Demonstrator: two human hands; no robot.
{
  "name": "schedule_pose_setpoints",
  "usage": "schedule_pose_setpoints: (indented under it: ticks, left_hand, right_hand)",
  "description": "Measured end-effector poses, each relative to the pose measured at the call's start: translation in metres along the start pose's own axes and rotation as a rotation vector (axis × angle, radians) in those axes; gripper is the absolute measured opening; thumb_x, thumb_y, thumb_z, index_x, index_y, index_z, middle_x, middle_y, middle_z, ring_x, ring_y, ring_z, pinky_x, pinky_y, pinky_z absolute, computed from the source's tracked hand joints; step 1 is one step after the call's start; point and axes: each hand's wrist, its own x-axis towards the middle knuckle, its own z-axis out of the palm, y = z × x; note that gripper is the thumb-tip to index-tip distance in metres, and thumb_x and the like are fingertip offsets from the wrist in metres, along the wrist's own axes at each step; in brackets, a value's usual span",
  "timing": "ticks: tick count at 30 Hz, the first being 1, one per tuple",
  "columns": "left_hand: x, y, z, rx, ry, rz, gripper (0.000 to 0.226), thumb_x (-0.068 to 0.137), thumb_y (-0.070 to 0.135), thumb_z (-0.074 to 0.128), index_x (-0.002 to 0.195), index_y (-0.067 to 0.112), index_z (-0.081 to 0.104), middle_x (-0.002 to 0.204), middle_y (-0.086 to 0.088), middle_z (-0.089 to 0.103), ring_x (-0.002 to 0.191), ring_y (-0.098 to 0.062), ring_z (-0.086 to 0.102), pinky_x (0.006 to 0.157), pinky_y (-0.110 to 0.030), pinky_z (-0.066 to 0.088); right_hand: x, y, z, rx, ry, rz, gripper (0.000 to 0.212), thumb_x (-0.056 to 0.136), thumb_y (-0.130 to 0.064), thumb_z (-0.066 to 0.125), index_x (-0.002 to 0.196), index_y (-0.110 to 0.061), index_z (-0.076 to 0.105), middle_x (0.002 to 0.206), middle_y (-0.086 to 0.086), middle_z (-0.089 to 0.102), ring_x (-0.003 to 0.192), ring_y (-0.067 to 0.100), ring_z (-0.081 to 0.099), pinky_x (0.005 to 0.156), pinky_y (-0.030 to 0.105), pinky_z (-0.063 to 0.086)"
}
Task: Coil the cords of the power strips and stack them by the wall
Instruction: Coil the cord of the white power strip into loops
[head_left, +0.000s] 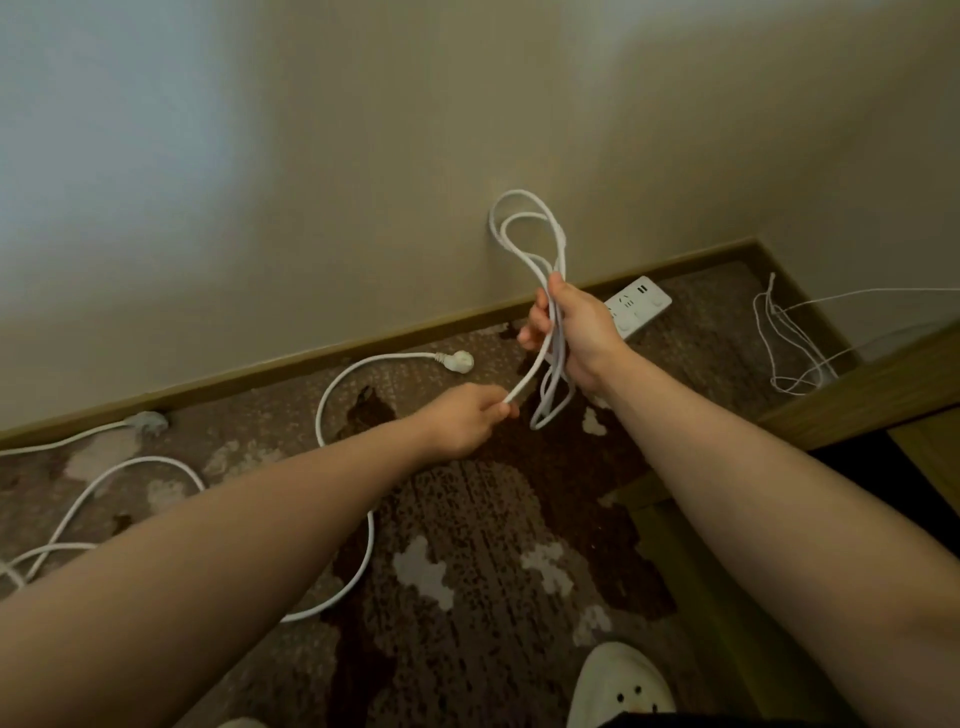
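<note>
My right hand (571, 332) grips a bundle of white cord loops (524, 228) that stick up above the fist and hang below it. My left hand (467, 415) pinches the same white cord (524, 384) just below and left of the bundle. From there the cord runs down under my left forearm, curves over the carpet (363, 561) and ends at a white plug (460, 361) near the baseboard. A white power strip (636, 306) lies on the carpet by the wall, partly hidden behind my right hand.
Another white cord (130, 467) with a plug (148, 421) lies at the left by the baseboard. Thin white wires (784, 338) sit in the right corner beside a wooden furniture edge (857, 395). My white slipper (618, 686) is at the bottom. The carpet is brown and patterned.
</note>
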Motion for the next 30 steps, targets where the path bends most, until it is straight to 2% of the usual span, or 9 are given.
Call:
schedule_pose_setpoints:
  ticks: [2, 6, 11, 13, 16, 18, 21, 24, 30]
  left_hand:
    - [0.005, -0.002, -0.002, -0.004, -0.042, -0.016, 0.026, 0.101, 0.021, 0.038, 0.106, 0.011, 0.062, 0.064, 0.0, 0.052, 0.061, -0.013, 0.049, 0.063, -0.027, 0.04]
    - [-0.003, -0.021, -0.024, 0.116, -0.052, 0.004, 0.025, 0.101, 0.026, 0.04, 0.1, 0.019, 0.064, 0.068, 0.006, 0.056, 0.068, -0.012, 0.052, 0.064, -0.025, 0.041]
    - [-0.028, -0.062, -0.061, 0.288, -0.067, -0.042, 0.023, 0.099, 0.024, 0.046, 0.107, 0.017, 0.067, 0.105, 0.0, 0.064, 0.098, -0.015, 0.056, 0.089, -0.027, 0.04]
    - [-0.036, -0.073, -0.076, 0.247, -0.021, -0.069, 0.025, 0.098, 0.021, 0.049, 0.112, 0.012, 0.068, 0.104, -0.001, 0.066, 0.093, -0.01, 0.057, 0.085, -0.023, 0.04]
    - [-0.049, -0.089, -0.1, 0.187, 0.073, -0.105, 0.023, 0.096, 0.02, 0.052, 0.105, 0.009, 0.071, 0.075, 0.009, 0.06, 0.062, 0.006, 0.05, 0.062, -0.01, 0.038]
    - [-0.058, -0.099, -0.113, 0.197, 0.138, -0.16, 0.022, 0.096, 0.022, 0.054, 0.101, 0.011, 0.072, 0.068, 0.009, 0.057, 0.059, 0.002, 0.046, 0.058, -0.012, 0.036]
    - [-0.06, -0.094, -0.113, 0.234, 0.16, -0.128, 0.02, 0.094, 0.024, 0.056, 0.097, 0.014, 0.072, 0.072, 0.007, 0.063, 0.063, -0.002, 0.051, 0.06, -0.015, 0.038]
    - [-0.045, -0.067, -0.093, 0.272, 0.085, 0.002, 0.019, 0.093, 0.027, 0.057, 0.099, 0.019, 0.073, 0.095, 0.003, 0.07, 0.087, -0.013, 0.062, 0.078, -0.026, 0.044]
    - [-0.039, -0.061, -0.082, 0.407, -0.01, 0.024, 0.023, 0.094, 0.027, 0.055, 0.112, 0.021, 0.069, 0.104, 0.007, 0.067, 0.095, -0.009, 0.057, 0.08, -0.023, 0.037]
  right_hand:
    - [-0.004, -0.002, 0.0, 0.055, -0.036, 0.04, 0.038, 0.107, -0.038, 0.033, 0.08, -0.016, 0.047, 0.055, -0.002, 0.038, 0.045, 0.015, 0.042, 0.056, 0.033, 0.05]
    - [-0.004, -0.008, -0.004, -0.083, 0.061, -0.024, 0.037, 0.107, -0.038, 0.033, 0.079, -0.017, 0.045, 0.058, -0.002, 0.032, 0.043, 0.012, 0.025, 0.045, 0.028, 0.031]
    - [-0.001, -0.002, -0.011, -0.286, 0.115, -0.106, 0.037, 0.107, -0.039, 0.034, 0.078, -0.017, 0.043, 0.058, -0.002, 0.032, 0.042, 0.009, 0.024, 0.041, 0.023, 0.02]
    - [0.003, -0.002, -0.018, -0.334, 0.15, -0.132, 0.038, 0.106, -0.038, 0.035, 0.075, -0.018, 0.043, 0.058, -0.002, 0.033, 0.041, 0.008, 0.025, 0.041, 0.023, 0.019]
    - [0.009, 0.0, -0.031, -0.393, 0.292, -0.172, 0.039, 0.106, -0.036, 0.037, 0.071, -0.02, 0.044, 0.058, -0.003, 0.036, 0.044, 0.008, 0.029, 0.042, 0.024, 0.022]
    - [0.012, 0.004, -0.037, -0.442, 0.374, -0.19, 0.038, 0.105, -0.036, 0.038, 0.071, -0.02, 0.046, 0.06, -0.003, 0.039, 0.048, 0.01, 0.032, 0.045, 0.026, 0.026]
    - [0.015, 0.009, -0.036, -0.505, 0.349, -0.22, 0.037, 0.105, -0.036, 0.04, 0.071, -0.021, 0.046, 0.06, -0.005, 0.04, 0.048, 0.007, 0.035, 0.046, 0.023, 0.029]
    - [0.013, 0.015, -0.028, -0.52, 0.242, -0.27, 0.036, 0.105, -0.03, 0.041, 0.07, -0.021, 0.044, 0.059, -0.006, 0.038, 0.045, 0.003, 0.034, 0.044, 0.018, 0.029]
    - [0.015, 0.011, -0.039, -0.805, 0.291, -0.36, 0.035, 0.103, -0.034, 0.043, 0.073, -0.015, 0.047, 0.064, -0.002, 0.044, 0.059, 0.015, 0.04, 0.058, 0.034, 0.033]
